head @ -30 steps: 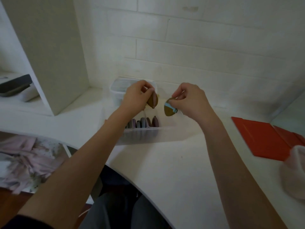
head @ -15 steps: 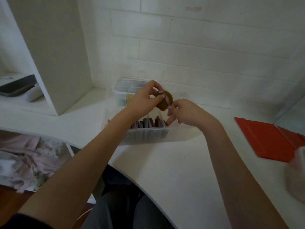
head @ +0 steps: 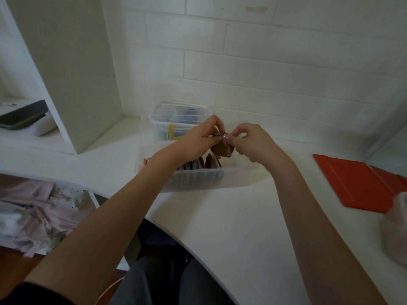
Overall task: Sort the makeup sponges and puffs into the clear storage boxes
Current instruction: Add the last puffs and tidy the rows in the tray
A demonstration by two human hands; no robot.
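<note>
My left hand (head: 201,137) and my right hand (head: 253,143) meet above the open clear storage box (head: 240,180) on the white desk. Both pinch a brown puff (head: 220,149) between their fingertips, just over the box. Inside the box a row of pink, grey and brown puffs (head: 201,165) stands on edge, partly hidden by my left wrist. Behind it against the wall sits a second clear box with a lid (head: 176,116), holding blue and yellow items.
A red folded case (head: 361,183) lies on the desk at the right. A pale blurred object (head: 396,227) sits at the right edge. A white shelf unit (head: 72,73) stands at the left with a dark tray (head: 24,115) beside it. Pink cloth (head: 37,214) lies below the desk.
One second ago each hand held its own puff, apart. My hands have come together and lowered toward the box, and now pinch the brown puff jointly.
</note>
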